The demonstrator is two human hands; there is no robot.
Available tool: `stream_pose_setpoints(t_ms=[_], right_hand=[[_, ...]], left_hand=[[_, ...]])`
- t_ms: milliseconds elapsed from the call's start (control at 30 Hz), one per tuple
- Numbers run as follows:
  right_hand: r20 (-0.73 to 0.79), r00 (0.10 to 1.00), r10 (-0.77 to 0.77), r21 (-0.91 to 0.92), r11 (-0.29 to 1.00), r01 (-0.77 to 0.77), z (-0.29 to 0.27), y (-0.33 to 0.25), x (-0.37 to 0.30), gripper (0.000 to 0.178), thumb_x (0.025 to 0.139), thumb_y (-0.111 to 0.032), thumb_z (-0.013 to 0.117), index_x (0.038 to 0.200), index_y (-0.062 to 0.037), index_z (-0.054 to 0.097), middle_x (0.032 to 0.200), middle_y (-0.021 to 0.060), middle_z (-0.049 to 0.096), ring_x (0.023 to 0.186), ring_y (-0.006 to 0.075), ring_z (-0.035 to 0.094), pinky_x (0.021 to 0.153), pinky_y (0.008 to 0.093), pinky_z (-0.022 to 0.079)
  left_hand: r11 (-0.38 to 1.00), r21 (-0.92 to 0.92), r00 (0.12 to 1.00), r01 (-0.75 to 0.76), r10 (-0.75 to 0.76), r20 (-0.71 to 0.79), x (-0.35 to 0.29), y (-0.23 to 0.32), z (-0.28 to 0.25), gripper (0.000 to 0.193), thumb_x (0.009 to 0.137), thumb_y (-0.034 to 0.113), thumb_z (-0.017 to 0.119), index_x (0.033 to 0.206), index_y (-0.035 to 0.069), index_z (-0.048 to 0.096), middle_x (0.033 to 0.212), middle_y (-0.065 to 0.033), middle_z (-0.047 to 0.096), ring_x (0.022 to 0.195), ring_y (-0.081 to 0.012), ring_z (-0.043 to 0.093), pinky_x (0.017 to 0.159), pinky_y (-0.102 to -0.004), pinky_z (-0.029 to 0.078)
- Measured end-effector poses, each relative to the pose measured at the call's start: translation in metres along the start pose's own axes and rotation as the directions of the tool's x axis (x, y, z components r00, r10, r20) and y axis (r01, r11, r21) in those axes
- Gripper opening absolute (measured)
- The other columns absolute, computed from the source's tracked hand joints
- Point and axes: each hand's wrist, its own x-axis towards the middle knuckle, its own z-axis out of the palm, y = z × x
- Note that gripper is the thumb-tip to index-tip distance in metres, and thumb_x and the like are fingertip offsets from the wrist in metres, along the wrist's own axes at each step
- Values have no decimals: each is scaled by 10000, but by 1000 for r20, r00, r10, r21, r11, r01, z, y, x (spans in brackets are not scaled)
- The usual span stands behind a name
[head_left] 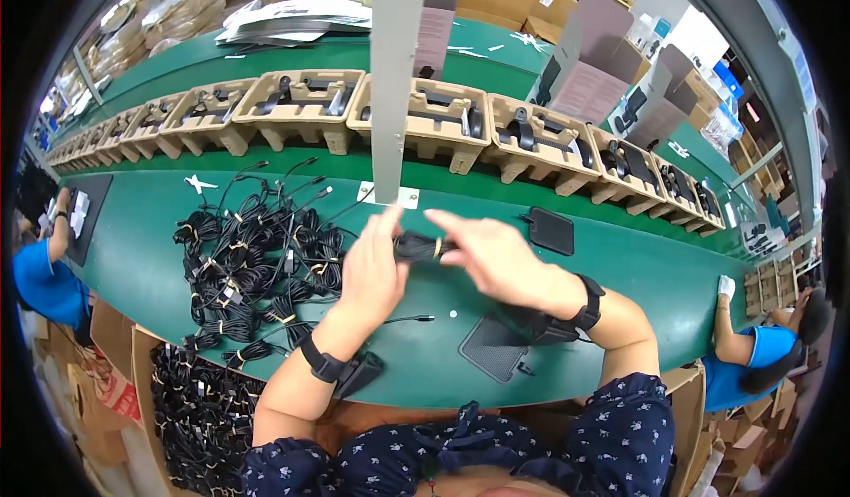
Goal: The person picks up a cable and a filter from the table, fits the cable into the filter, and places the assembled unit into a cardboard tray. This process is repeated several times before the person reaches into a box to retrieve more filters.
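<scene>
A coiled black cable bundle [418, 247] with a tan tie round it hangs between my two hands above the green bench. My left hand [368, 265] presses against its left end, fingers stretched upward and thumb beside the coil. On the other end, my right hand [496, 256] pinches the bundle near the tie, index finger pointing out to the left. A cable plug [425, 318] sticks out below the hands, over the bench. To the left of my left hand lies a heap of similar tied black cables [252, 262], some with loose plug ends.
Flat black rectangular pads [551, 231] [496, 348] lie on the green bench [416, 373]. A metal post [390, 90] rises ahead. Behind it runs a row of cardboard trays [460, 150] with black parts. A carton of cables [204, 417] stands lower left. Co-workers [44, 276] [753, 351] sit at both sides.
</scene>
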Motion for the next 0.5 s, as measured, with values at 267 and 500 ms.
stream_pose_setpoints(t_ms=[267,500], right_hand=[[-141,933,331,807,584,-85,-8,-25,5,133,907,-48,501,1019,-10,441,908,102,598,795,161,601,709,278,503],[-202,885,421,806,585,-94,-17,-34,13,165,886,-99,566,1007,-20,487,904,62,613,854,113,578,741,252,478]], left_hand=[[960,-139,968,243,-232,96,2,-32,-4,190,792,50,533,961,34,616,808,-136,624,766,-324,586,711,-379,465],[333,-878,939,344,-97,331,3,0,-7,513,973,374,301,1263,-36,405,1193,-160,536,1159,-242,487,983,-374,395]])
